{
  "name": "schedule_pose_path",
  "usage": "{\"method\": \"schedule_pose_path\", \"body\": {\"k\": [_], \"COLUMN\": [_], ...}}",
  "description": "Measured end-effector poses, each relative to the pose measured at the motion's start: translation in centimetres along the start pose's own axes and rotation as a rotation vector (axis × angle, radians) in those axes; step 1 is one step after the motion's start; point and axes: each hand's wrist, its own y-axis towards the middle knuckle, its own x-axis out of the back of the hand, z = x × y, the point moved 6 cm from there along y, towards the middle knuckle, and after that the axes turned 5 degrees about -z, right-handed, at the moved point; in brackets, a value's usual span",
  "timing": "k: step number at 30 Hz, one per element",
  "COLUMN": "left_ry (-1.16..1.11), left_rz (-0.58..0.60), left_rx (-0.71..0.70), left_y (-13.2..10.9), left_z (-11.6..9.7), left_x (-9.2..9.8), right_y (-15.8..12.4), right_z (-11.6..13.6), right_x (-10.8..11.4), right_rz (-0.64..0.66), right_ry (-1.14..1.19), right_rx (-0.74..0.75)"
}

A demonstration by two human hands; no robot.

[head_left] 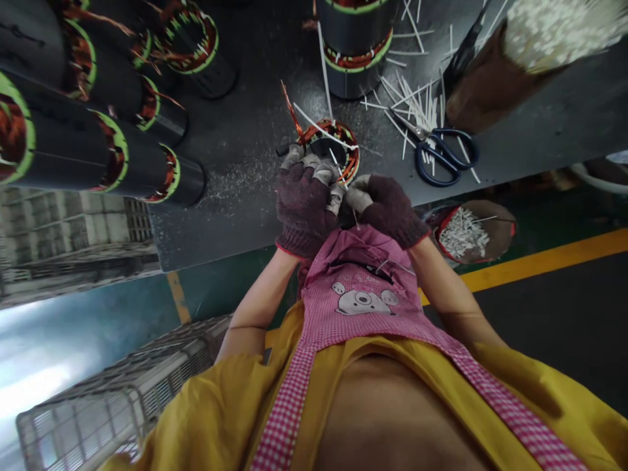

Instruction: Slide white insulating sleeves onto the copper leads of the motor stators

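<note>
Stator [351, 161] against gloved hands [305, 199] [387, 204]; scrawl [22, 29] on cylinder [36, 52] illegible

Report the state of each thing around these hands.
Nearest stator: wound, white ties sticking out
Left hand: gloved, fingers bent at the stator's rim
Right hand: gloved, fingertips beside that rim
Stators at left: stacked upright
Scissors: lying flat, unheld
Loose white strips: scattered
Brown container: full
Small bin: open, holding white clippings

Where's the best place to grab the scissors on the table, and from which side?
Probably by the blue handle loops, coming from the near right with the right hand, the closer one. The scissors lie with those loops turned near and right, blades pointing away and left among loose white strips.
</note>
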Motion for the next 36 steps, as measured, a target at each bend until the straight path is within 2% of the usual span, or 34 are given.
{"method": "schedule_pose_path", "body": {"k": [3,7,10,12,16,20,25,30,33,36], "left_ry": [0.014,0.014,-0.014,-0.059,-0.142,-0.134,-0.146,-0.117,-0.098,-0.091], "left_rz": [-0.029,-0.284,-0.417,-0.41,-0.361,-0.288,-0.341,-0.326,-0.221,-0.144], "left_rx": [-0.033,-0.069,-0.065,-0.086,-0.162,-0.091,-0.132,-0.151,-0.139,-0.145], "left_y": [-0.3,-1.2,-1.5,-1.2,-0.5,-0.3,-0.4,-0.3,-0.1,0.0], "left_z": [-0.5,-1.2,-1.3,-1.3,-1.5,-0.9,-1.1,-1.2,-1.1,-1.4], "left_x": [0.0,0.7,0.8,0.7,0.7,0.2,0.2,0.5,0.7,0.9], "right_y": [-0.3,-1.0,-2.1,-2.6,-2.1,-1.0,-0.7,0.9,1.6,1.3], "right_z": [-0.4,-0.7,0.4,1.0,0.8,0.6,1.0,0.6,0.5,1.4], "right_x": [-0.2,0.8,1.1,1.3,2.1,2.1,1.8,1.5,2.0,3.1], "right_rz": [0.039,-0.112,-0.018,0.033,-0.052,-0.028,0.043,0.027,0.041,-0.025], "right_ry": [0.051,0.255,0.407,0.424,0.338,0.298,0.269,0.144,0.006,-0.117], "right_rx": [-0.012,-0.027,0.07,0.108,0.088,0.068,0.074,0.029,0.0,0.051]}}
